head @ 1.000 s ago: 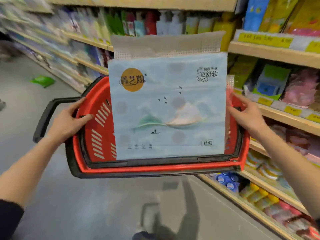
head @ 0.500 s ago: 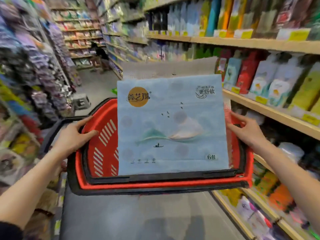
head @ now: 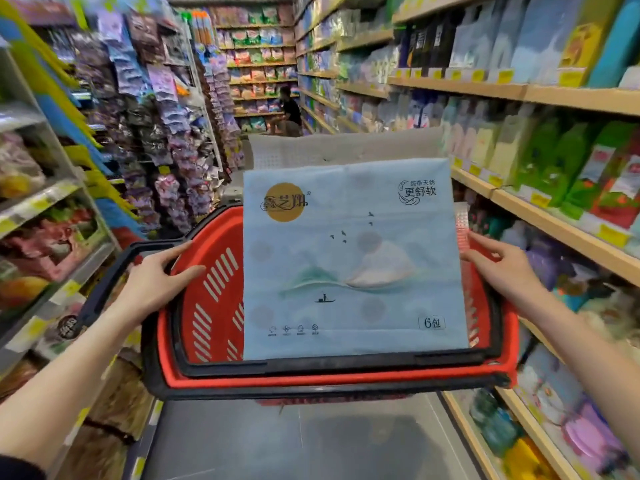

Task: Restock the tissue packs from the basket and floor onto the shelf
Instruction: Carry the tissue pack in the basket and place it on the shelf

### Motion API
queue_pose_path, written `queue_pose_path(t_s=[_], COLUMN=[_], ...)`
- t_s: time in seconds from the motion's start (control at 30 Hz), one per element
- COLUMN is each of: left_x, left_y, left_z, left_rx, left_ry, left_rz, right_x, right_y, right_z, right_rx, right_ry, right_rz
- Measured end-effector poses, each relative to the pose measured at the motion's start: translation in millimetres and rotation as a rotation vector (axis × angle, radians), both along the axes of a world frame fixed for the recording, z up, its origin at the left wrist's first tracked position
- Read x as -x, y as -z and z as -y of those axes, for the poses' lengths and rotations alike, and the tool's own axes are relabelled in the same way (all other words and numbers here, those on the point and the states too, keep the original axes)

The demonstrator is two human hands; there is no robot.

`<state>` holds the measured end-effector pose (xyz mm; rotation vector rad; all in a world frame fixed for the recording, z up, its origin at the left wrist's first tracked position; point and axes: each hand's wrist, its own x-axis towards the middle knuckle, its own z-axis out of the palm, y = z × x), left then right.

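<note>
The carrying step is in hand, as I judge it: the red basket point(head: 214, 306) is held up in the aisle, the left hand point(head: 156, 282) clasping its left rim and the right hand point(head: 502, 268) clasping its right rim. The blue tissue pack point(head: 349, 265) stands upright inside the basket, rising well above its rim. The shelf point(head: 554, 230) runs along just right of the basket. Next, one hand likely must free itself to lift the pack out.
</note>
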<state>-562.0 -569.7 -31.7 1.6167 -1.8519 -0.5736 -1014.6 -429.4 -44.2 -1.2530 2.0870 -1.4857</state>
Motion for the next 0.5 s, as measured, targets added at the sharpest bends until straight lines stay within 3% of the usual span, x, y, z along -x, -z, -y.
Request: queue_pose_path(t_s=[0.5], left_x=[57.3], left_y=[2.7], left_z=[249.0], left_rx=[-0.021], left_ry=[-0.213], left_rz=[-0.009], right_x=[78.3], right_y=[-12.2], right_z=[336.6], right_rx=[-0.027], right_ry=[-0.182], right_rz=[-0.041])
